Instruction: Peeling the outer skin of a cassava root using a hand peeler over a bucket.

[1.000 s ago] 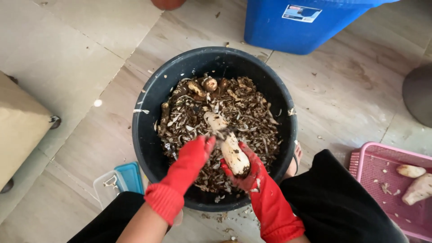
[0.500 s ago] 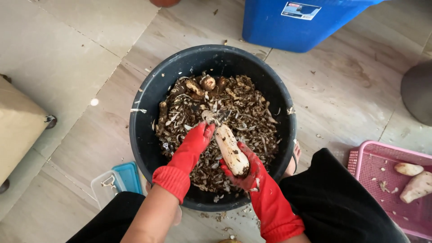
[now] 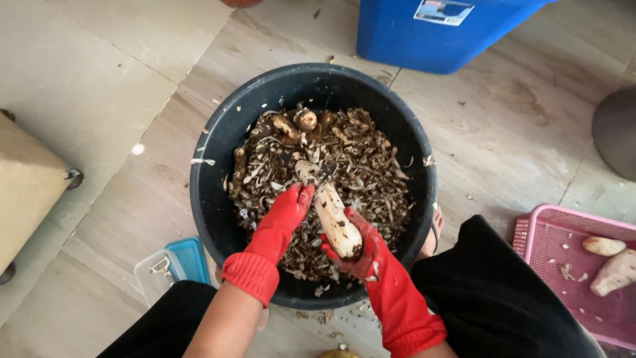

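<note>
Both hands wear red rubber gloves and work over a black round tub [image 3: 218, 142] filled with brown and white peelings [image 3: 368, 179]. My right hand [image 3: 361, 255] grips the lower end of a long pale root [image 3: 331, 212], mostly peeled white. My left hand [image 3: 288, 212] holds a small dark blade [image 3: 324, 179] against the root's upper end. Several unpeeled brown roots [image 3: 295, 124] lie at the far side of the tub.
A pink plastic basket [image 3: 540, 232] at the right holds two peeled roots [image 3: 613, 262]. A blue bin [image 3: 424, 33] stands behind the tub. A small clear box with a blue lid [image 3: 175, 265] lies by my left knee. A beige box [image 3: 26, 185] sits at left.
My left hand has slid up along the root from near its base to its upper end. The right hand and the root have barely shifted.
</note>
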